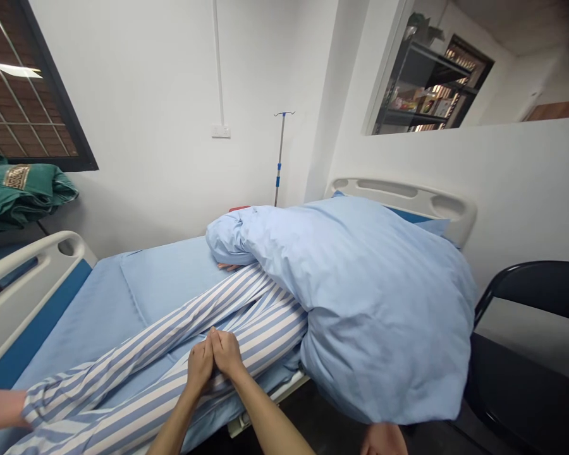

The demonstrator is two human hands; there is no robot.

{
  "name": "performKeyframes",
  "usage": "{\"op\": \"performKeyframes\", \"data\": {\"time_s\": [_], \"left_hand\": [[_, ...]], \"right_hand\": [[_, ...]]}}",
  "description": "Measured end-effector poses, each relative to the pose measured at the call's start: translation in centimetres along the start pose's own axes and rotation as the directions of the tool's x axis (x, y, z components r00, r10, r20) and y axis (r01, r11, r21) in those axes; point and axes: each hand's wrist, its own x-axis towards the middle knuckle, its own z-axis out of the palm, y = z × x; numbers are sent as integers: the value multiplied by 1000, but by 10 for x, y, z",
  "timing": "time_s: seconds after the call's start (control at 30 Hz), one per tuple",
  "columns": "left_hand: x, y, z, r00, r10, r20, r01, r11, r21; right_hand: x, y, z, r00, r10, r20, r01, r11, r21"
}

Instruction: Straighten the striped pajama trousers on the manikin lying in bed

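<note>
Pressed together, palm to palm, with nothing pinched: the left hand (199,365) and the right hand (226,352), just over the striped pajama legs (265,328) of a person lying on a hospital bed (28,284). Legs stretched out along a blue sheet (161,272), top half under a big, puffy blue quilt (384,303). At the near left, another person's hand (0,407), right beside the pajama cuffs. Far off, past the white bed end (403,202), a thin IV pole (279,158) by the wall — and at the far left, a folded green cloth (19,189).
</note>
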Motion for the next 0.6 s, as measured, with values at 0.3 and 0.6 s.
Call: {"op": "performKeyframes", "data": {"time_s": [0.3, 0.6], "left_hand": [[13, 53, 14, 947, -295, -129, 122, 701, -702], [10, 24, 30, 977, -145, -156, 108, 968, -226]], "right_hand": [[13, 4, -6, 993, 104, -48, -72, 891, 449], [16, 7, -8, 986, 146, -84, -117, 952, 281]]}}
